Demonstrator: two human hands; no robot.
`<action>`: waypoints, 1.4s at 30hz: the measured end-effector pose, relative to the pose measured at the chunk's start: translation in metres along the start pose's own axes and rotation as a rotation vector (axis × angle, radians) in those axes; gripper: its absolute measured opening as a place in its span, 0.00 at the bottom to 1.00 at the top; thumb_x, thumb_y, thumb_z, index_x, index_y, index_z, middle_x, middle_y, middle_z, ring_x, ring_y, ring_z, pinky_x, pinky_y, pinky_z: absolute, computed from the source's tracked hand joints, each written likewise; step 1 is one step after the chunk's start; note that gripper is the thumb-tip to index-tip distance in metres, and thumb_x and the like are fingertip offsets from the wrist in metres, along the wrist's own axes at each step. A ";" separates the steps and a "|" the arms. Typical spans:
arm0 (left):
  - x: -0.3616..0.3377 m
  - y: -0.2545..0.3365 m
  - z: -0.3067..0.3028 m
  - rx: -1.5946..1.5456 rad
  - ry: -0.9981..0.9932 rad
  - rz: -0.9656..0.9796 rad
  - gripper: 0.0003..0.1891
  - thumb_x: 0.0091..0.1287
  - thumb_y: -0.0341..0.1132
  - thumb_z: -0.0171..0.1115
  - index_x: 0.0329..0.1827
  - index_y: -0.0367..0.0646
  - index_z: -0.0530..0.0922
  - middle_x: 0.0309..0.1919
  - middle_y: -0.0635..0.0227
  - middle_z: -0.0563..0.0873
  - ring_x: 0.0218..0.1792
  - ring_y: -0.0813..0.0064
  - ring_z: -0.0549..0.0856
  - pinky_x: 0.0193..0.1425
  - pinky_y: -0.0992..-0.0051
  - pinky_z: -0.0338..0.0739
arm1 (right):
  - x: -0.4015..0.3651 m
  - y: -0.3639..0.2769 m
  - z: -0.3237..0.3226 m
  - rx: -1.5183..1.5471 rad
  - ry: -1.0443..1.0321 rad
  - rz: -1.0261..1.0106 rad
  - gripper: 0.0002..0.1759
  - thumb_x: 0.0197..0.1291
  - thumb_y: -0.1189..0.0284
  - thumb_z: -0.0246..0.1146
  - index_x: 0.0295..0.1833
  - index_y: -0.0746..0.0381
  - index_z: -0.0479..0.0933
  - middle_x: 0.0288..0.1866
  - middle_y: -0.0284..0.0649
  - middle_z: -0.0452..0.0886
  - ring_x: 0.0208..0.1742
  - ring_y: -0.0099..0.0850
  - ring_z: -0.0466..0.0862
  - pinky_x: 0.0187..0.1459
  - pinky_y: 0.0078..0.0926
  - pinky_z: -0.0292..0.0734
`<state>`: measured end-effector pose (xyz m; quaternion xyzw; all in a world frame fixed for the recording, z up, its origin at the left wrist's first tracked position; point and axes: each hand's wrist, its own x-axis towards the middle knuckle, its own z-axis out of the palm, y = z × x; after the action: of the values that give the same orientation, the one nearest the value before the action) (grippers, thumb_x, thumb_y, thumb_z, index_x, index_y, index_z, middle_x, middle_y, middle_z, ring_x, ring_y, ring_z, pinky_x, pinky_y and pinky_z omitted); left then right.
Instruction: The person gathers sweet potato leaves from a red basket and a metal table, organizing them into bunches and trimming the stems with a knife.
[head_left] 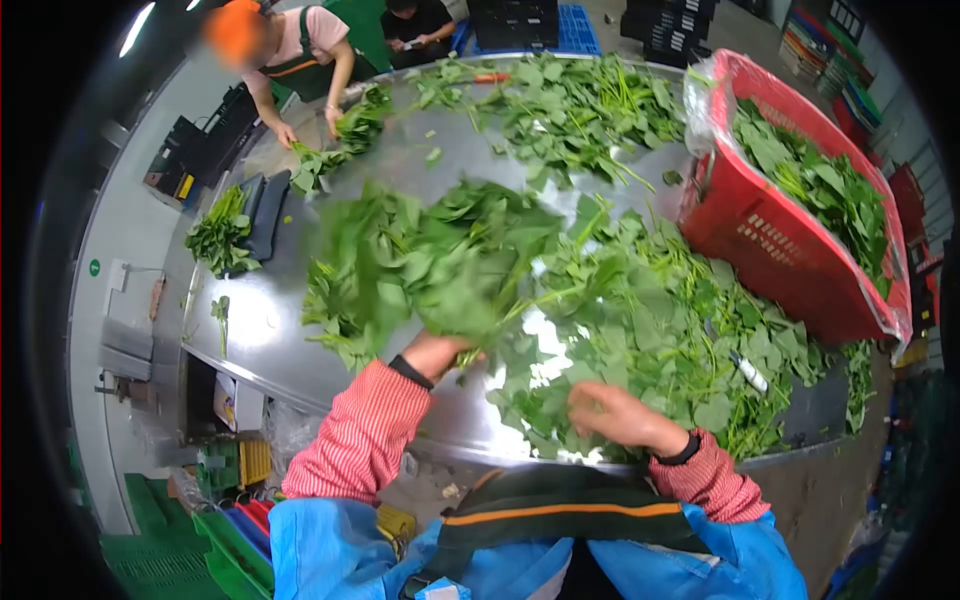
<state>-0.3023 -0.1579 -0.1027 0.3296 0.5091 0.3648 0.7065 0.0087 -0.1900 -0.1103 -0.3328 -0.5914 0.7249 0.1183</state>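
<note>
I saw my left hand clenched around a bunch of greens, held above the steel table at 10 o'clock from my right hand. That hand lay curled on the loose leaves; I could not tell whether it gripped any. A red basket stood at 2 o'clock.

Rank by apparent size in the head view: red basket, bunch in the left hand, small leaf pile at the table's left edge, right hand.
1. red basket
2. bunch in the left hand, close behind; blurred and nearer the camera, so unsure
3. small leaf pile and right hand look alike; not ranked
</note>
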 end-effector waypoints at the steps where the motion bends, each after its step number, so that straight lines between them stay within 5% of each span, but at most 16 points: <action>1: -0.002 0.012 -0.006 0.095 -0.005 0.063 0.08 0.64 0.24 0.63 0.45 0.35 0.77 0.34 0.64 0.83 0.33 0.74 0.83 0.37 0.75 0.81 | 0.009 0.000 0.001 -0.020 -0.003 -0.047 0.06 0.68 0.73 0.59 0.43 0.65 0.70 0.32 0.34 0.75 0.31 0.22 0.80 0.32 0.21 0.76; 3: -0.006 0.035 -0.023 0.473 0.063 0.191 0.12 0.61 0.23 0.63 0.48 0.38 0.78 0.33 0.65 0.84 0.30 0.71 0.84 0.35 0.74 0.80 | 0.023 0.002 0.007 0.016 0.009 -0.009 0.06 0.68 0.73 0.59 0.42 0.65 0.69 0.30 0.34 0.75 0.31 0.21 0.79 0.32 0.21 0.75; 5: 0.009 0.038 -0.081 1.646 0.404 0.851 0.18 0.57 0.22 0.61 0.52 0.41 0.77 0.29 0.66 0.81 0.28 0.66 0.83 0.32 0.69 0.78 | 0.040 0.010 0.012 -0.024 0.031 -0.001 0.06 0.68 0.74 0.59 0.41 0.65 0.69 0.30 0.33 0.75 0.30 0.21 0.79 0.32 0.21 0.75; 10: 0.022 0.123 -0.135 2.269 0.574 0.877 0.22 0.58 0.28 0.55 0.58 0.45 0.74 0.31 0.69 0.75 0.34 0.72 0.80 0.37 0.71 0.73 | 0.076 0.001 0.030 -0.027 -0.004 0.014 0.06 0.67 0.75 0.59 0.39 0.65 0.69 0.27 0.34 0.76 0.28 0.21 0.77 0.32 0.22 0.72; 18: 0.065 0.158 -0.233 2.178 0.666 0.867 0.21 0.58 0.27 0.54 0.57 0.44 0.74 0.33 0.68 0.76 0.34 0.69 0.80 0.37 0.69 0.72 | 0.113 0.004 0.027 -0.054 0.123 0.145 0.07 0.66 0.74 0.60 0.40 0.66 0.71 0.28 0.34 0.77 0.29 0.21 0.79 0.33 0.21 0.73; 26: 0.133 0.201 -0.315 2.061 0.964 0.993 0.20 0.60 0.29 0.53 0.57 0.49 0.74 0.33 0.70 0.76 0.36 0.70 0.80 0.36 0.67 0.72 | 0.148 0.007 0.019 -0.067 0.188 0.203 0.07 0.67 0.73 0.60 0.41 0.66 0.71 0.25 0.34 0.78 0.28 0.20 0.78 0.32 0.20 0.73; 29: 0.161 0.190 -0.342 2.129 1.041 0.850 0.20 0.62 0.29 0.50 0.58 0.50 0.74 0.34 0.72 0.76 0.36 0.70 0.80 0.36 0.67 0.71 | 0.158 0.024 0.015 -0.069 0.209 0.204 0.08 0.66 0.72 0.61 0.42 0.66 0.72 0.26 0.34 0.79 0.28 0.20 0.78 0.32 0.20 0.73; 30: 0.174 0.178 -0.354 2.201 0.996 0.448 0.30 0.59 0.32 0.61 0.67 0.52 0.67 0.41 0.71 0.78 0.45 0.68 0.80 0.48 0.64 0.74 | 0.161 0.022 0.013 -0.111 0.209 0.245 0.08 0.66 0.71 0.61 0.43 0.65 0.72 0.26 0.34 0.79 0.28 0.20 0.79 0.32 0.20 0.73; 33: 0.195 0.134 -0.364 2.121 0.785 -0.017 0.50 0.48 0.36 0.75 0.75 0.54 0.55 0.56 0.67 0.76 0.60 0.64 0.74 0.65 0.52 0.67 | 0.167 0.022 0.010 -0.094 0.213 0.271 0.09 0.65 0.71 0.62 0.44 0.65 0.73 0.26 0.34 0.79 0.28 0.20 0.79 0.31 0.20 0.73; 36: 0.202 0.112 -0.364 1.979 0.794 -0.153 0.38 0.63 0.28 0.55 0.77 0.59 0.53 0.64 0.64 0.71 0.68 0.63 0.69 0.69 0.41 0.59 | 0.169 0.026 0.003 -0.063 0.192 0.290 0.10 0.65 0.70 0.63 0.45 0.64 0.73 0.29 0.35 0.80 0.30 0.20 0.79 0.33 0.20 0.74; 39: 0.194 0.130 -0.350 2.011 0.765 -0.236 0.39 0.60 0.27 0.57 0.76 0.59 0.55 0.70 0.64 0.66 0.72 0.63 0.62 0.70 0.40 0.56 | 0.165 0.011 0.000 -0.100 0.120 0.182 0.11 0.64 0.70 0.64 0.47 0.64 0.74 0.34 0.36 0.80 0.37 0.22 0.79 0.38 0.23 0.74; 42: 0.193 0.144 -0.345 2.066 0.790 -0.179 0.58 0.42 0.39 0.80 0.77 0.56 0.52 0.69 0.66 0.67 0.72 0.60 0.62 0.71 0.41 0.55 | 0.167 -0.011 -0.003 0.028 -0.051 0.102 0.13 0.63 0.69 0.64 0.49 0.64 0.74 0.39 0.37 0.80 0.42 0.25 0.79 0.43 0.26 0.74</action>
<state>-0.6176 0.1132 -0.1655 0.5825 0.7798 -0.2079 -0.0965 -0.1171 -0.0905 -0.1571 -0.3421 -0.5662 0.7466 0.0709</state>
